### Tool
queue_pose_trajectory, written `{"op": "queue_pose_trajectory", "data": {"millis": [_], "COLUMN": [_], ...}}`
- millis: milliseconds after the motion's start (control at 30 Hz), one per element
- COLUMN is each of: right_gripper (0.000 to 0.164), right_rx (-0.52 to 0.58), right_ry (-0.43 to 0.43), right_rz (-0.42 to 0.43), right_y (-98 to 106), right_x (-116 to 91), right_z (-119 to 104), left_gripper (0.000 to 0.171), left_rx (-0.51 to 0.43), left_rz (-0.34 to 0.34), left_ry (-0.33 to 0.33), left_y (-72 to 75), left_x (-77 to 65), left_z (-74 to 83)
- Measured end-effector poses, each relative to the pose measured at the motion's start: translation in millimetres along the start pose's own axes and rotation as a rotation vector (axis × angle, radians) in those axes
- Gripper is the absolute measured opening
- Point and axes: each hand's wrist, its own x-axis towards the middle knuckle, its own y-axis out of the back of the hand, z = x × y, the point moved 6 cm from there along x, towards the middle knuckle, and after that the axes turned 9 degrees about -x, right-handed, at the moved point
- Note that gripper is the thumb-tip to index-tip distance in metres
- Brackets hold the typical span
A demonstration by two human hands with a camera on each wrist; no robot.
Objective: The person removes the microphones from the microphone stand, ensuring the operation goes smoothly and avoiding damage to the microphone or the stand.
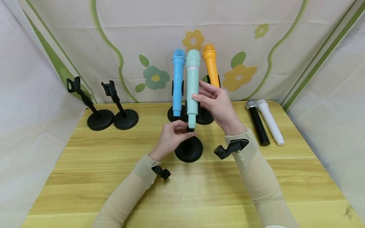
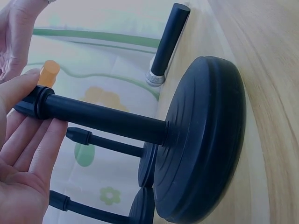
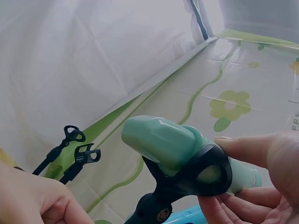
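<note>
My right hand pinches a mint-green microphone between thumb and fingers along its side. In the right wrist view, the microphone's lower end passes through the black clip of a desk stand. My left hand grips that microphone stand at the collar on top of its pole, thumb on one side and fingers on the other. The stand's round base rests on the table. Behind it, a blue microphone and an orange microphone sit upright in their own stands.
Two black stands with unfilled clips, one at far left and one beside it, stand at the back. A black microphone with a silver head and a white microphone lie at right. A flowered curtain hangs behind the table.
</note>
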Motion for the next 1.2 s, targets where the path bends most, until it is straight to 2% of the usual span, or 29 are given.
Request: {"op": "queue_pose_trajectory", "data": {"millis": [67,300,767,1033,1200], "right_gripper": [0.059,0.06,0.061,0.061,0.062], "right_rx": [-0.003,-0.014,-0.051,0.07,0.106], "right_ry": [0.0,-0.002,0.014,0.062,0.088], "right_rz": [0.001,0.0,0.007,0.076,0.125], "right_y": [0.0,0.1,2.3,11.7,18.8], "right_x": [0.1,0.9,6.5,20.9,22.4], "right_z": [-0.3,-0.7,-6.6,-12.9,-18.5], "left_gripper": [0.021,0.021,0.022,0.028,0.028], "left_rx": [0.005,0.003,0.001,0.029,0.029], "left_rz": [0.003,-0.002,0.005,0.011,0.013], "left_ry": [0.006,-0.002,0.011,0.053,0.059], "left_y": [0.5,7.8,8.9,8.6,8.8], "left_x": [-0.2,1.8,-0.2,-2.5,-2.3], "left_z": [0.8,-28.2,-28.6,-30.4,-30.7]}}
